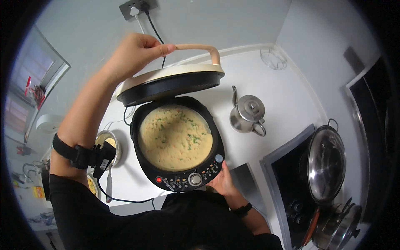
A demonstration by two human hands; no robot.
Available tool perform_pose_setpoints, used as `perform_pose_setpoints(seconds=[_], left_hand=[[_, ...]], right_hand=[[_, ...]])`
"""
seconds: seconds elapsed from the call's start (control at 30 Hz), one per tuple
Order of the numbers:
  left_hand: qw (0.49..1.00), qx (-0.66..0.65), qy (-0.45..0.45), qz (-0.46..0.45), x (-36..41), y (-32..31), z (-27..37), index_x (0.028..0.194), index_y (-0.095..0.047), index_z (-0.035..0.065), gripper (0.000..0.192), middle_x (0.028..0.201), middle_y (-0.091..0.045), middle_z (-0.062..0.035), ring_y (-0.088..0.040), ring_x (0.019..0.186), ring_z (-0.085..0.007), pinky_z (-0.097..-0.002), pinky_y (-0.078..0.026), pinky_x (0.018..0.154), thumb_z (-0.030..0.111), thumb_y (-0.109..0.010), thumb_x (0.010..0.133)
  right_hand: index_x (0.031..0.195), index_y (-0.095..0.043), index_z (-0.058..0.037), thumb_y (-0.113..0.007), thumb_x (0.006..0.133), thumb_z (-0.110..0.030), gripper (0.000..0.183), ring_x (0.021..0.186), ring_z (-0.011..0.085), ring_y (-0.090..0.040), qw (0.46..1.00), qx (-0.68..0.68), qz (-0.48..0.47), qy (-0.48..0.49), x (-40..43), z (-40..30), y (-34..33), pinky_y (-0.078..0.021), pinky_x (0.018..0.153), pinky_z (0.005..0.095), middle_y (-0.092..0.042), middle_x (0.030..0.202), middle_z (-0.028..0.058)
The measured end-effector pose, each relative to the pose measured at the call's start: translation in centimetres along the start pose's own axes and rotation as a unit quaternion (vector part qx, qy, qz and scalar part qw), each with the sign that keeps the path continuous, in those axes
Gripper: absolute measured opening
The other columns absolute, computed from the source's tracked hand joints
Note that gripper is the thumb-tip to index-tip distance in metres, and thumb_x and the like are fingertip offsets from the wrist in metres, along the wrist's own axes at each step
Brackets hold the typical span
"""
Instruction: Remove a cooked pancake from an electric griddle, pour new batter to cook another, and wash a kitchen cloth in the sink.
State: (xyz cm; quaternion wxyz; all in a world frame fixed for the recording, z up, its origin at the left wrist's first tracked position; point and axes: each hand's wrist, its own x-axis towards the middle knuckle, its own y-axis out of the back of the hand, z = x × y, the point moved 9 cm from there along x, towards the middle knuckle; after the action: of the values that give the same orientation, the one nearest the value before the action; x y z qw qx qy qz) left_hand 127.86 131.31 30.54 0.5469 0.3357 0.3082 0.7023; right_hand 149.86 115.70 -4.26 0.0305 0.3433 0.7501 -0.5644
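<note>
An electric baking pan stands with its hinged lid raised and tilted back. Pale yellow batter flecked with green and orange bits spreads across the round plate; a strip of dark plate shows at the right. My left hand pinches the beige curved handle of the lid. With its thumb along the rim, my right hand grips the pan's front right side, its other fingers partly hidden below. On the front control panel, a red light glows beside a round knob.
Right of the pan stands a metal spouted pot. A lidded wok sits on the dark stove. At left are a metal bowl, a long-handled utensil and a plate of food. Cords run to the wall socket.
</note>
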Motion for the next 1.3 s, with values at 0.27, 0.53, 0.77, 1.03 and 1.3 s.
perform_pose_setpoints(seconds=[0.27,0.53,0.77,1.03,1.3], left_hand=[[0.997,-0.036,0.058,0.020,-2.3,1.5,-2.3,0.069,-0.060,-0.0014,0.044,0.052,-0.046,-0.0004,-0.038,0.047,-0.0084,-0.0248,-0.031,0.042,0.042,-0.062,0.071],[0.995,-0.065,0.073,0.006,-3.8,1.4,-3.2,0.062,-0.055,0.0003,0.041,0.049,-0.040,0.0005,-0.035,0.044,-0.0089,-0.0264,-0.029,0.038,0.039,-0.061,0.072],[0.991,-0.112,0.068,0.005,-5.1,1.8,-4.0,0.063,-0.056,-0.0010,0.040,0.049,-0.041,-0.0005,-0.035,0.045,-0.0092,-0.0257,-0.029,0.040,0.037,-0.062,0.072],[0.982,-0.149,0.111,0.042,-7.0,3.0,-7.6,0.061,-0.056,-0.0002,0.043,0.049,-0.041,-0.0008,-0.036,0.045,-0.0094,-0.0257,-0.029,0.040,0.041,-0.061,0.071],[0.975,-0.182,0.095,0.081,-8.7,3.4,-9.7,0.057,-0.053,0.0034,0.042,0.046,-0.037,0.0025,-0.031,0.042,-0.0068,-0.0239,-0.023,0.037,0.042,-0.060,0.072]], right_hand=[[0.122,-0.032,-0.0094,-0.020,0.082,-0.057,0.063,0.094,0.0255,-0.054,0.993,-0.104,0.047,-0.004,-1.5,-3.3,-0.5,-0.0486,0.067,0.0427,-0.049,0.112,0.0104],[0.112,-0.042,-0.0110,-0.020,0.080,-0.061,0.063,0.071,0.0198,-0.057,0.989,-0.108,0.097,0.000,-1.4,-4.5,-1.6,-0.0443,0.055,0.0343,-0.057,0.091,0.0072],[0.121,-0.035,-0.0096,-0.026,0.081,-0.056,0.061,0.089,0.0236,-0.056,0.993,-0.100,0.061,0.017,-1.9,-5.5,-2.3,-0.0513,0.062,0.0389,-0.051,0.110,0.0097],[0.122,-0.032,-0.0078,-0.025,0.083,-0.054,0.061,0.096,0.0228,-0.053,0.976,-0.187,0.102,0.051,-1.8,-7.3,-3.2,-0.0518,0.065,0.0361,-0.048,0.112,0.0108],[0.121,-0.034,-0.0090,-0.021,0.083,-0.055,0.060,0.094,0.0214,-0.053,0.965,-0.222,0.122,0.065,-1.9,-7.8,-3.9,-0.0501,0.067,0.0334,-0.050,0.110,0.0084]])
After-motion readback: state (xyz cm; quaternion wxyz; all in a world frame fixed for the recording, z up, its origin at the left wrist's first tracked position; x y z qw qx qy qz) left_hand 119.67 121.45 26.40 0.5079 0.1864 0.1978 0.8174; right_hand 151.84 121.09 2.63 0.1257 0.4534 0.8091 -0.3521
